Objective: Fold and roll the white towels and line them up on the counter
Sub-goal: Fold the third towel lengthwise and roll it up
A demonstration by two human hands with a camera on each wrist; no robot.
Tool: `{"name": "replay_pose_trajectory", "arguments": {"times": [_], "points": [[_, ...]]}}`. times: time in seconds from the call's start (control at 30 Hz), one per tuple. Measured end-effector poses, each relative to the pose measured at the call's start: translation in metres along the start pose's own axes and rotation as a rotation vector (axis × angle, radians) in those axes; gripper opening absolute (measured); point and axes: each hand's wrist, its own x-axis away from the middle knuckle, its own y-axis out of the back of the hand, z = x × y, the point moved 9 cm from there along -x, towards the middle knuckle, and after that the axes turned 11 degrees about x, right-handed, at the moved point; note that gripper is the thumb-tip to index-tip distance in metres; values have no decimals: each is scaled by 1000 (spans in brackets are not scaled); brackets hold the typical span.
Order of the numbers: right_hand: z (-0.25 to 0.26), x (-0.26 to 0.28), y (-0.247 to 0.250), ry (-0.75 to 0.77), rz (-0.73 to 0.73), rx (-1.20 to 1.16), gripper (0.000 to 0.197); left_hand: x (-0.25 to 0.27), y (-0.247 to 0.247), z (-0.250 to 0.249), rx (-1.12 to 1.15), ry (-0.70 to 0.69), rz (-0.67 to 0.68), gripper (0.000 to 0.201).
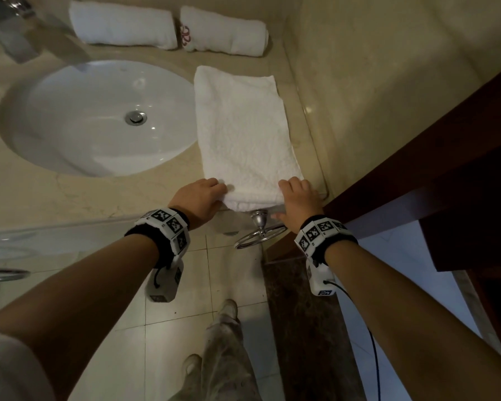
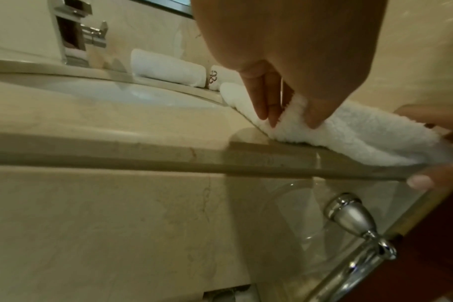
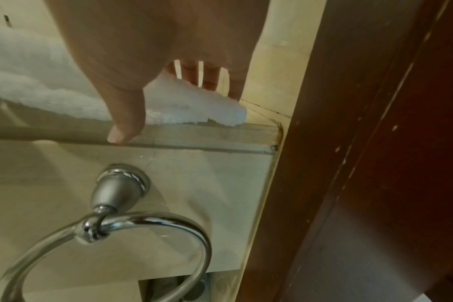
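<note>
A folded white towel (image 1: 243, 131) lies lengthwise on the beige counter (image 1: 70, 198), right of the sink. Its near end, at the counter's front edge, is turned up into a small roll. My left hand (image 1: 207, 195) pinches the roll's left corner (image 2: 362, 139), fingers (image 2: 268, 110) behind it and thumb in front. My right hand (image 1: 298, 195) curls over the right corner (image 3: 194, 102), with its thumb (image 3: 124, 126) hanging over the counter edge. Two rolled white towels (image 1: 125, 26) (image 1: 226, 33) lie side by side at the back; the right one shows a red emblem.
The white oval sink (image 1: 35, 91) fills the counter's left, with a chrome faucet (image 1: 12, 30) behind it. A chrome towel ring (image 1: 261, 233) hangs below the counter edge under my hands. A tiled wall and a dark wooden door frame (image 1: 417, 169) close in on the right.
</note>
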Motion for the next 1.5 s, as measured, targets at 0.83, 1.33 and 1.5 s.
{"name": "replay_pose_trajectory", "arguments": {"times": [0.83, 1.33, 1.5], "points": [[-8, -8, 21, 51, -143, -159, 36, 1, 17, 30, 150, 269, -14, 18], [-34, -40, 9, -248, 49, -830, 11, -10, 24, 74, 688, 597, -297, 20], [-30, -46, 12, -283, 72, -853, 31, -17, 44, 75, 432, 483, -395, 19]]}}
